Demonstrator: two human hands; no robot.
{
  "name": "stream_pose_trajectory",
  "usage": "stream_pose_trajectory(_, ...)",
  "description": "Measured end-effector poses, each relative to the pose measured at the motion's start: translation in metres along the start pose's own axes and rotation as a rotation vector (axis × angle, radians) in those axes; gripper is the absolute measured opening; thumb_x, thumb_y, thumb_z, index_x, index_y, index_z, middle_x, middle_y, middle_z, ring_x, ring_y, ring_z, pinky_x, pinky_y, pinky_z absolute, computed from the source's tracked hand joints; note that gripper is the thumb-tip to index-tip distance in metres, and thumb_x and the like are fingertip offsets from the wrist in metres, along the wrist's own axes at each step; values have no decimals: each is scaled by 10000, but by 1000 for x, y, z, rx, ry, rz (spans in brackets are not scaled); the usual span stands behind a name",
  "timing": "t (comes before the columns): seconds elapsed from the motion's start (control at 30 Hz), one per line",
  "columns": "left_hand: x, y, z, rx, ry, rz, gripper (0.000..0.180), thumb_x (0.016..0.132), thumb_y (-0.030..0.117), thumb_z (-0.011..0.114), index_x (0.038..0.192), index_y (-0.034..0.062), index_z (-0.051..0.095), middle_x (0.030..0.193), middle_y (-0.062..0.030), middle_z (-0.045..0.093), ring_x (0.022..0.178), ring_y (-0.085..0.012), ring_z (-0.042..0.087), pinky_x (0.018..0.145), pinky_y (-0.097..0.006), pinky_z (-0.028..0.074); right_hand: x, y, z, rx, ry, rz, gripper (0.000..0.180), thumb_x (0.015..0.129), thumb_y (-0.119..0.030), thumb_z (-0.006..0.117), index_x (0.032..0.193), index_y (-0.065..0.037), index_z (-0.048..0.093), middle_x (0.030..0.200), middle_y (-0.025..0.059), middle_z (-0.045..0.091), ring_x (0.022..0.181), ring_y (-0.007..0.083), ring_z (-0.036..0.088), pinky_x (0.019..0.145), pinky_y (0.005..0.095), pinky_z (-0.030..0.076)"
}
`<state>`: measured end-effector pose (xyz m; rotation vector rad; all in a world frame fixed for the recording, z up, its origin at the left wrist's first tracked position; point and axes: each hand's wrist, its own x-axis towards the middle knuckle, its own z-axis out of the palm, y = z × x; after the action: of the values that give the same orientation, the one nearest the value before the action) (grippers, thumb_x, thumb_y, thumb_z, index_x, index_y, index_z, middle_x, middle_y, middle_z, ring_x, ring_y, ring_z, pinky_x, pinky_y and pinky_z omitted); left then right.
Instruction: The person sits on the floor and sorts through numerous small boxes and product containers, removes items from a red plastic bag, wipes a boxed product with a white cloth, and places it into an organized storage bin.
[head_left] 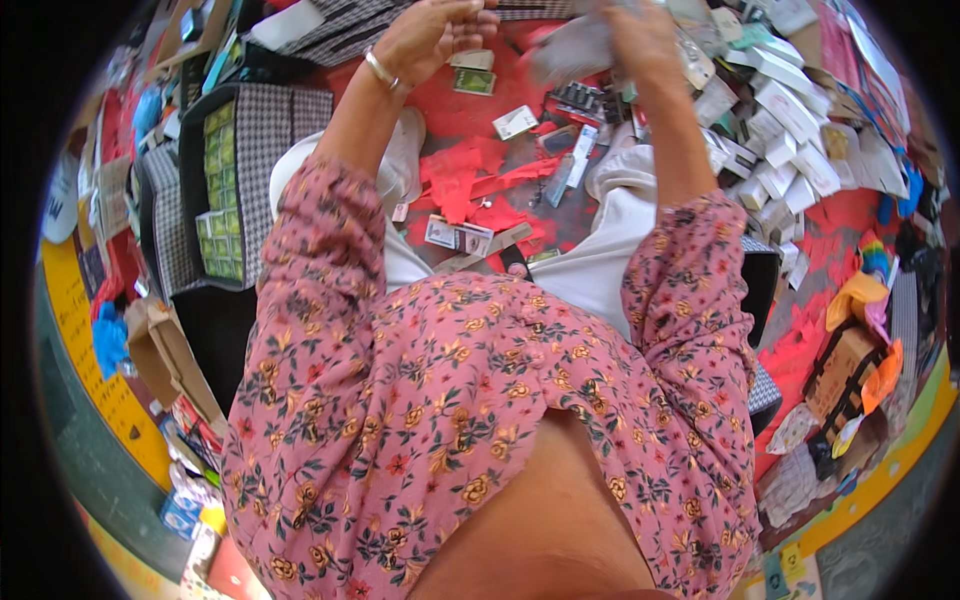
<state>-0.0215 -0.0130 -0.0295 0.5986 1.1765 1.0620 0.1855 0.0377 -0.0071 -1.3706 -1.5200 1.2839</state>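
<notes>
Near the top edge, my left hand (430,40), with a bangle on its wrist, is raised over the red floor covering (445,110). Its fingers are loosely bent and apart, and nothing shows between them. Across from it, my right hand (640,45) is smeared by motion and grips a pale grey, flat thing (572,50), too blurred for its kind to show. Small green cards (474,81) lie below my left hand. A white box (515,122), a row of dark small items (580,98) and a slim white-and-blue box (581,157) lie between my legs.
A heap of small white boxes (790,110) spreads at the right. At the left stands a checked bin (290,120) holding green packs (221,190). Torn red scraps (460,175) and another small box (458,236) lie close to me. An open cardboard box (170,355) is at the lower left.
</notes>
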Motion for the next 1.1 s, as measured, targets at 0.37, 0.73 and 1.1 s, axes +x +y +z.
stream_pose_trajectory(0.37, 82, -231, -90, 1428, -35, -164, 394, 669, 261, 651, 976, 24, 587, 927, -194, 596, 824, -319, 595, 668, -362, 498, 55, 81, -50, -703, 440, -747, 322, 851, -285, 487, 970, -2, 580, 827, 81, 595, 748, 196, 541, 676, 296, 424)
stream_pose_trajectory(0.73, 77, -271, -59, 1573, 65, -322, 734, 650, 287, 694, 1233, 71, 304, 1198, -178, 447, 1108, -323, 444, 929, -441, 346, -11, -23, 7, 234, 475, 26, 128, 759, -86, 601, 861, -9, 602, 794, 58, 607, 630, 139, 559, 508, 236, 428)
stream_pose_trajectory(1.1, 88, -325, -62, 1427, 42, -451, 685, 617, 184, 701, 1158, 2, 321, 1117, -223, 477, 1035, -366, 493, 873, -415, 416, -11, -37, 19, 224, 659, -22, 112, 764, -72, 596, 859, -11, 593, 733, 21, 579, 587, 96, 523, 470, 222, 410)
